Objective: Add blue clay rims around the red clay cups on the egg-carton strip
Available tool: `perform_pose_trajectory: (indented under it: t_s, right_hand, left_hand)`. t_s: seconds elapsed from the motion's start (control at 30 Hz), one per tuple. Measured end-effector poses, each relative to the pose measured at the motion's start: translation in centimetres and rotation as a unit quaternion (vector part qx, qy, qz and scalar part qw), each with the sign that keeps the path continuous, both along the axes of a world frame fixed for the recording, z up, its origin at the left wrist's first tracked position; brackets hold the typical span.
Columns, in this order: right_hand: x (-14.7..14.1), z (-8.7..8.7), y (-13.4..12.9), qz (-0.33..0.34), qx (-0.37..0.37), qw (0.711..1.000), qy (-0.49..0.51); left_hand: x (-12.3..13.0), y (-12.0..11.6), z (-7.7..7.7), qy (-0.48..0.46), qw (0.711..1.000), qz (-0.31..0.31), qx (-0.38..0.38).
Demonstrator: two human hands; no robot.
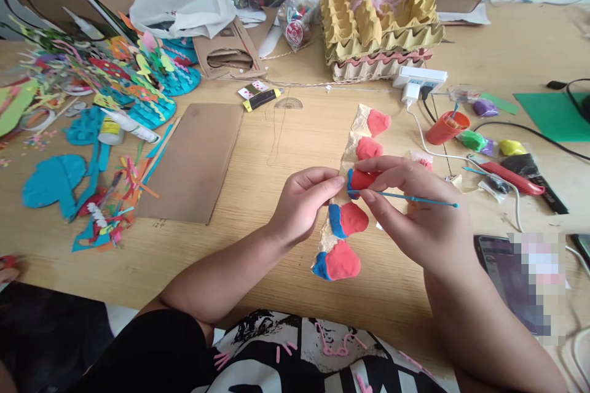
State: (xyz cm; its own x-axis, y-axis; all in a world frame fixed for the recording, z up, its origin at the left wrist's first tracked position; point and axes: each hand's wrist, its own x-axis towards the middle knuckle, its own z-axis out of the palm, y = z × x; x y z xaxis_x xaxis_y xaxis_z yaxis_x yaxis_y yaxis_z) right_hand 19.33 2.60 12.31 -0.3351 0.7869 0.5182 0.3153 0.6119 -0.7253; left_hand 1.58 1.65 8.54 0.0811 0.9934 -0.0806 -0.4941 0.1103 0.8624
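Note:
A strip of egg carton with red clay on its bumps and blue clay on the lower ones stands over the table, upper end pointing away from me. My left hand pinches its left edge near the middle. In my right hand is a thin blue tool, held between thumb and fingers, its tip at the blue clay on the middle bump. The two bumps farthest from me carry red clay and no blue.
Brown cardboard lies left of my hands, beside coloured paper scraps and a glue bottle. Egg trays are stacked at the back. To the right are a red cup, clay packets, a white cable and a phone.

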Motion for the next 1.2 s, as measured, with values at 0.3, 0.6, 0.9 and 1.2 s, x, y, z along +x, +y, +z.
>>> perform_pose_trajectory:
  t_s: [0.3, 0.6, 0.9, 1.2]
  right_hand:
    - [-0.08, -0.33, -0.01, -0.029, 0.007, 0.999, -0.01]
    - [0.04, 0.04, 0.06, 0.004, 0.018, 1.0, -0.011]
    - [-0.32, -0.47, -0.09, -0.026, 0.023, 0.999, 0.005]
    - [0.03, -0.15, 0.11, -0.001, 0.018, 1.0, -0.003]
  left_hand:
    - [-0.05, -0.25, 0.15, 0.023, 1.0, -0.012, 0.011]
    - [0.03, -0.09, 0.21, -0.002, 1.0, -0.003, 0.011]
    - [0.06, -0.19, 0.27, 0.012, 1.0, 0.005, 0.005]
    - [-0.01, -0.19, -0.16, 0.027, 1.0, 0.001, 0.013]
